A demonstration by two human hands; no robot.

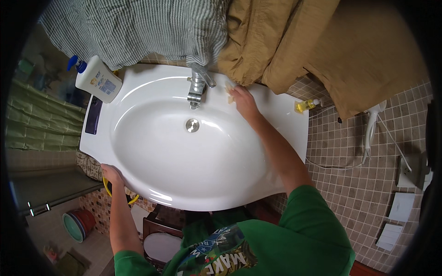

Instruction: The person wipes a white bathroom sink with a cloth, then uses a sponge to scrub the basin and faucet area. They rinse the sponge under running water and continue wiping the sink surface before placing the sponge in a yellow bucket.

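Note:
Before me is a white oval washbasin (pixel 162 162) with a metal drain plug (pixel 192 125) and a chrome faucet (pixel 195 90) at its back. My right hand (pixel 245 101) presses a crumpled pale yellowish cloth (pixel 229 92) on the back ledge, just right of the faucet. Part of the cloth is hidden under the fingers. At the basin's front left edge, my left hand (pixel 112 175) rests against the rim, with some of its fingers out of sight. Nothing shows in that hand besides the rim.
A white pump bottle (pixel 99 81) and a dark purple box (pixel 93 115) stand on the left ledge. A small yellow bottle (pixel 306 105) sits at the right corner. Striped cloth (pixel 145 31) and brown clothing (pixel 276 38) hang over the back. A hair dryer (pixel 372 127) hangs on the tiled wall.

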